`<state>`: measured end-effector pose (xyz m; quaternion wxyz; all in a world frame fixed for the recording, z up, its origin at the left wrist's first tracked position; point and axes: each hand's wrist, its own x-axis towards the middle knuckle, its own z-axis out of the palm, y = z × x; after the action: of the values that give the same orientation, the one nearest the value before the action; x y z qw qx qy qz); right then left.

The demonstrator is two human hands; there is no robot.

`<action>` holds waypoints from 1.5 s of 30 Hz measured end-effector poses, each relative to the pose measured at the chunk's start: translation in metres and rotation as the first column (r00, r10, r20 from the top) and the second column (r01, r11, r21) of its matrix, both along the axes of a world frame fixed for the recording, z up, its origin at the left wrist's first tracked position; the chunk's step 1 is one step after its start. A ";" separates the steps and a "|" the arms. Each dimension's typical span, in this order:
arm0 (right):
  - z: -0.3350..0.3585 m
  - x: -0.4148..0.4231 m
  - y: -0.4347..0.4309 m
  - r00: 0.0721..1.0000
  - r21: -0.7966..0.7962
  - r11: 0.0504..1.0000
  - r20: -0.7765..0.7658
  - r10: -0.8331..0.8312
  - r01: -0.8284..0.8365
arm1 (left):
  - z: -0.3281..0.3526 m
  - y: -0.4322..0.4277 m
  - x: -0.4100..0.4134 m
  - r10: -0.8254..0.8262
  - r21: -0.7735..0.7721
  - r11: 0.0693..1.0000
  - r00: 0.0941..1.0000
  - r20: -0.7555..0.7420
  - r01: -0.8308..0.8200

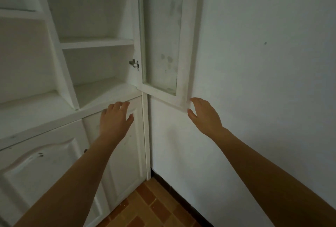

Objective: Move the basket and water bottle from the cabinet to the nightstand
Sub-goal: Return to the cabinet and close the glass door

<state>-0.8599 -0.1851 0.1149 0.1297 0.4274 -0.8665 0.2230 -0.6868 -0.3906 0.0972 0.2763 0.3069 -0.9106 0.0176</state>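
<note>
White cabinet (76,110); right hand (205,115) spread on glass door's (163,45) corner.

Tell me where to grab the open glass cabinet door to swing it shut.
Grip the glass door by its free lower corner, where the right hand rests, coming from the wall side. The hinge sits on the opposite edge, so that corner likely gives the most leverage.

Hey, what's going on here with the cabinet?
A person stands at a white cabinet in a room corner, both arms stretched out. The glass door is swung open against the wall. The right hand, fingers spread, is at the door's lower outer corner. The left hand, also open, is in front of the lower door, just under the shelf edge. Neither holds anything. No basket or bottle shows on the visible shelves.
</note>
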 end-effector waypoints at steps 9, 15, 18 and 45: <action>-0.008 -0.064 -0.052 0.991 -0.037 0.999 0.133 -0.013 0.018 | -0.014 -0.051 -0.053 0.016 0.052 0.999 1.000 0.023 -0.017; -0.005 -0.106 -0.078 0.980 -0.109 0.994 0.198 0.034 -0.013 | -0.012 -0.066 -0.078 0.085 0.064 0.994 0.996 0.033 -0.087; -0.001 -0.128 -0.091 0.978 -0.144 0.989 0.204 0.053 -0.024 | -0.009 -0.071 -0.088 0.118 0.063 0.991 0.993 0.023 -0.119; 0.006 -0.174 -0.130 0.927 -0.344 0.934 0.312 0.208 -0.093 | -0.012 -0.086 -0.085 0.325 0.060 0.943 0.945 0.032 -0.327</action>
<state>-1.0338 -0.3148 0.1212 0.0274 0.4210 -0.7915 0.4423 -0.7714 -0.4771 0.0853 0.2497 0.4619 -0.8503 0.0368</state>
